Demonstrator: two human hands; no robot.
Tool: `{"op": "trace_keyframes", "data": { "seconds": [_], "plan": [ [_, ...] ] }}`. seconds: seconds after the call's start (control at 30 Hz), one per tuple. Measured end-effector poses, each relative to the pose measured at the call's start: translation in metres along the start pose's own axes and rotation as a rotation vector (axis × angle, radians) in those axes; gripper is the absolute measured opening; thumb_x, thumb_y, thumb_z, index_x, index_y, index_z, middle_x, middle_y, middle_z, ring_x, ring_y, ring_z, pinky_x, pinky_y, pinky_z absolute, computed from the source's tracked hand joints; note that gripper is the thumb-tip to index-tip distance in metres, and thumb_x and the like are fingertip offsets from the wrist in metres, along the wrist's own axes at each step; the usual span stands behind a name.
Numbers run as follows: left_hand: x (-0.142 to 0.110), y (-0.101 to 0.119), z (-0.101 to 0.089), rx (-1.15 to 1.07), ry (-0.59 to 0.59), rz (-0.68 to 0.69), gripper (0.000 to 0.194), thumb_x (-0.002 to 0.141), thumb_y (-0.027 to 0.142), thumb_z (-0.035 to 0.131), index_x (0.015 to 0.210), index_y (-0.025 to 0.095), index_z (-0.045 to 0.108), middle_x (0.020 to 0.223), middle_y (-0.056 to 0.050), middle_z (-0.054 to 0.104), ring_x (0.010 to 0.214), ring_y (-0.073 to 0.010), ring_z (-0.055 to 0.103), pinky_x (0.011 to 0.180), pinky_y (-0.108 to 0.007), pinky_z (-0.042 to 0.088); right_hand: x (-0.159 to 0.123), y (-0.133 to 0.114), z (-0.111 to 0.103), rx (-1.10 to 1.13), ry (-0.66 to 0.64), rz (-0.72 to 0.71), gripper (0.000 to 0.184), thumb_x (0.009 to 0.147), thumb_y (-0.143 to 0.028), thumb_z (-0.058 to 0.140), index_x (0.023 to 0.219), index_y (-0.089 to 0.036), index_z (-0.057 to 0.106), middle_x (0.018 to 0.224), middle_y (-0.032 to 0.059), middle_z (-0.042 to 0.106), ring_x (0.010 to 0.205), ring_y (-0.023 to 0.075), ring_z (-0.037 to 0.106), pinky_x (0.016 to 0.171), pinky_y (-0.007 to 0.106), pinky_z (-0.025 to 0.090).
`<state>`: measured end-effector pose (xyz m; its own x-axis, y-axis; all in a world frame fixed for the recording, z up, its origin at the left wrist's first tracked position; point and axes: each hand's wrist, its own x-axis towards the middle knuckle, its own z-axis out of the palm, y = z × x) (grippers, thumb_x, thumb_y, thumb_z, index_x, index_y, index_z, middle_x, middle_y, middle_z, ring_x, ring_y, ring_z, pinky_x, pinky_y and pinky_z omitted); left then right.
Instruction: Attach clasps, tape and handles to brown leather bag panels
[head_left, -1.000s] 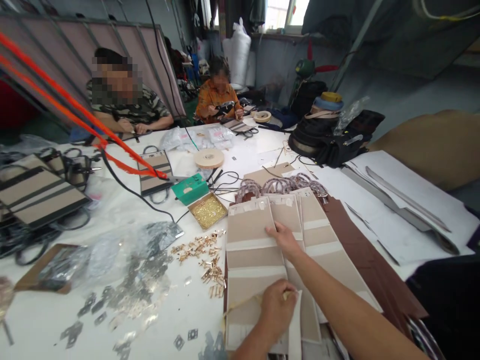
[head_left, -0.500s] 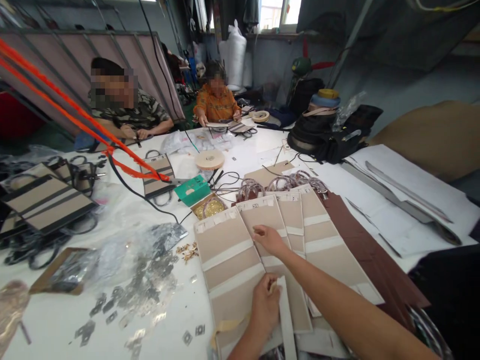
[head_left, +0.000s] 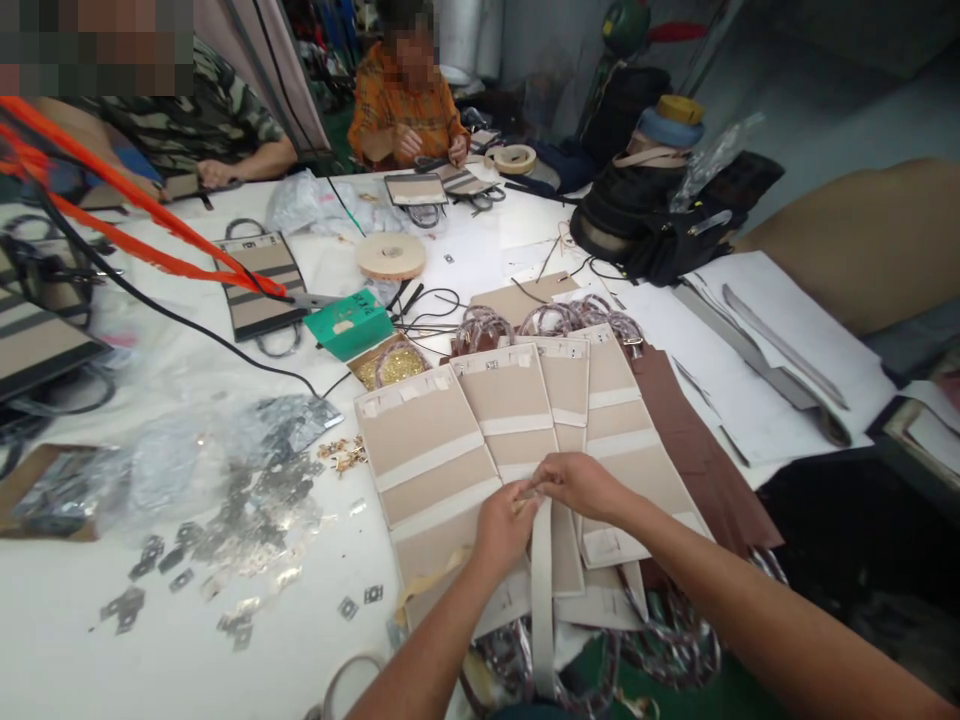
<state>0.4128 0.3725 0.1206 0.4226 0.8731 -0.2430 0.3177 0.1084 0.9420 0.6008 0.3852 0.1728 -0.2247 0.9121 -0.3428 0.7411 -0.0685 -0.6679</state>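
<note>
My left hand [head_left: 508, 522] is closed on the upper end of a whitish tape strip [head_left: 542, 600], which hangs down toward my lap. My right hand [head_left: 583, 487] meets it there, its fingers pinched at the strip's end; the exact contact between the fingertips is too small to see. Under both hands lie several overlapping beige panels [head_left: 426, 418] with pale tape bands across them. A yellowish strip [head_left: 433, 582] lies near my left forearm. Brown panels [head_left: 686, 440] and patterned handles [head_left: 484, 328] show around the beige pieces.
Flat metal pieces [head_left: 251, 530] are scattered on the white table [head_left: 300, 645]. A green box [head_left: 349, 324], a container of gold-coloured bits [head_left: 390, 367] and a tape roll [head_left: 391, 256] stand beyond. Orange cord [head_left: 165, 250] hangs at left. Two co-workers sit across, one in an orange shirt [head_left: 367, 110].
My right hand has moved down from the panels to my left hand, and its fingers have closed at the strip's end. My left hand has risen with the strip. The view has tilted down.
</note>
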Motion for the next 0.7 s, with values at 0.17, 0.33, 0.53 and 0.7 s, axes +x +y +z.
{"op": "trace_keyframes", "data": {
  "seconds": [0.17, 0.33, 0.53, 0.7],
  "plan": [
    [0.003, -0.001, -0.003, 0.063, -0.013, 0.016, 0.014, 0.087, 0.024, 0.060, 0.086, 0.019, 0.073, 0.092, -0.005, 0.073, 0.089, -0.0213, 0.065, 0.082, -0.032, 0.045, 0.005, -0.018, -0.016, -0.262, -0.139, -0.032, 0.017, 0.088, -0.021, 0.066, 0.100, -0.025, 0.077, 0.092, 0.0007, 0.076, 0.083, 0.0174, 0.067, 0.072, 0.025, 0.042],
    [0.002, 0.000, -0.006, 0.139, 0.019, -0.019, 0.010, 0.087, 0.024, 0.060, 0.091, 0.019, 0.068, 0.092, -0.005, 0.070, 0.086, -0.0208, 0.064, 0.080, -0.031, 0.044, 0.018, -0.036, -0.022, -0.569, -0.257, -0.124, 0.018, 0.092, -0.023, 0.060, 0.098, -0.025, 0.078, 0.098, 0.0057, 0.077, 0.094, 0.0242, 0.069, 0.079, 0.031, 0.042],
    [0.005, -0.007, -0.007, 0.074, 0.054, -0.120, 0.016, 0.087, 0.021, 0.059, 0.096, 0.020, 0.072, 0.099, -0.006, 0.077, 0.095, -0.0240, 0.069, 0.086, -0.034, 0.046, 0.034, -0.046, -0.017, -0.678, -0.310, -0.240, 0.019, 0.095, -0.031, 0.059, 0.092, -0.020, 0.075, 0.094, 0.0089, 0.075, 0.091, 0.0247, 0.068, 0.082, 0.034, 0.040],
    [0.008, -0.015, -0.011, -0.057, 0.048, -0.157, 0.036, 0.083, 0.022, 0.065, 0.118, 0.021, 0.071, 0.112, -0.007, 0.077, 0.104, -0.0249, 0.070, 0.095, -0.035, 0.047, 0.049, -0.042, -0.010, -0.736, -0.345, -0.261, 0.015, 0.091, -0.026, 0.060, 0.090, -0.018, 0.073, 0.093, 0.0096, 0.075, 0.088, 0.0242, 0.068, 0.082, 0.035, 0.039]
  ]
}}
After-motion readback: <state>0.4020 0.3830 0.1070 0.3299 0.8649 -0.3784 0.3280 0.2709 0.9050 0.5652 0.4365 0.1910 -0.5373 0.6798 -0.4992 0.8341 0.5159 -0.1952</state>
